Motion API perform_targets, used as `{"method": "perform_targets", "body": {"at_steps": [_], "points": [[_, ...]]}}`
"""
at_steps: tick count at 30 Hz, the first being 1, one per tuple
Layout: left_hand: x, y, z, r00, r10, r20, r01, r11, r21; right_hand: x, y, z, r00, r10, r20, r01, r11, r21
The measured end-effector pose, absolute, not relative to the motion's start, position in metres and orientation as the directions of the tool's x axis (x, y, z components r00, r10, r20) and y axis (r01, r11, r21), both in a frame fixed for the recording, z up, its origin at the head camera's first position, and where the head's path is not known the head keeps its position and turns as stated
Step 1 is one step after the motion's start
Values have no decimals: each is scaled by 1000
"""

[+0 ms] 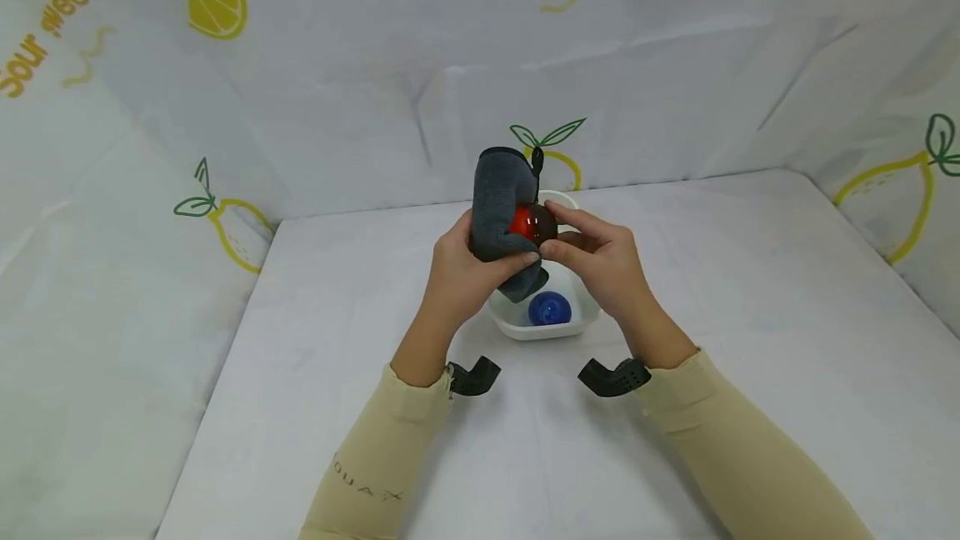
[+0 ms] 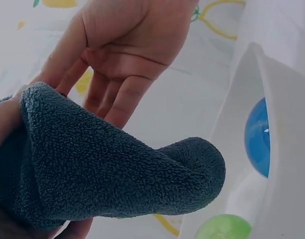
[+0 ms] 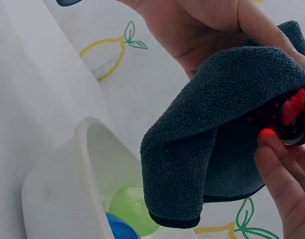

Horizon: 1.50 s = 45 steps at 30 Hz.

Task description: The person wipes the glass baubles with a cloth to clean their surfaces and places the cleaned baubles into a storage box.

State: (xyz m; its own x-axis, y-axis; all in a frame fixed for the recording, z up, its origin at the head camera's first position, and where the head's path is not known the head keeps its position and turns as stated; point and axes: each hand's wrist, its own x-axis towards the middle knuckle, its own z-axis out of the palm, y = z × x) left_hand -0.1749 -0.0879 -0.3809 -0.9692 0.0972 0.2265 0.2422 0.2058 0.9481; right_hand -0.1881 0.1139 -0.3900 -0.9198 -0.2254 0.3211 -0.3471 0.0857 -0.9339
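A dark grey cloth (image 1: 498, 198) with a black edge and a hanging loop is gripped in my left hand (image 1: 461, 269), raised over the white tub. Folded partly around a shiny red and dark ball (image 1: 534, 224), the cloth covers its left side. Fingertips and thumb of my right hand (image 1: 596, 261) pinch that ball from the right. In the right wrist view the ball (image 3: 295, 117) glows red where it shows beyond the cloth (image 3: 232, 94). The left wrist view has the cloth (image 2: 117, 164) hiding the ball.
Below the hands stands a white tub (image 1: 517, 332) holding a blue ball (image 1: 550, 308) and a pale green ball (image 3: 135, 209). A white cloth covers the table (image 1: 337, 340). Behind it hangs a lemon-printed sheet (image 1: 337, 107).
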Motion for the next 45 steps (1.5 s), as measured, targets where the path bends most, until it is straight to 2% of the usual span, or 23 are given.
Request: {"method": "perform_targets", "body": {"at_steps": [8, 12, 18, 23, 27, 32, 39, 45], "points": [[-173, -87, -378, -979, 124, 163, 182, 157, 971, -185, 117, -385, -857, -351, 378, -386, -49, -921], [-175, -88, -379, -978, 137, 155, 175, 145, 974, -185, 118, -385, -850, -363, 382, -383, -72, -921], [-176, -86, -380, -979, 113, 170, 185, 139, 973, -186, 118, -389, -865, -322, 386, -406, -5, -914], [-175, -83, -382, -978, 78, 195, 204, 124, 971, -183, 113, -393, -847, -258, 465, -485, 15, -874], [-175, -83, -383, -962, 77, 262, 270, 130, 954, -182, 110, -395, -831, -223, 509, -525, 16, -851], [-175, -85, -383, -940, 64, 334, 340, 117, 933, -182, 111, -397, -872, -225, 434, -440, -25, -898], [-178, -87, -382, -930, 0, 368, 365, 123, 923, -182, 111, -402, -909, -268, 320, -268, -213, -940], [-180, -91, -381, -957, 25, 287, 288, 123, 950, -183, 110, -402, -931, -270, 246, -176, -259, -950]]}}
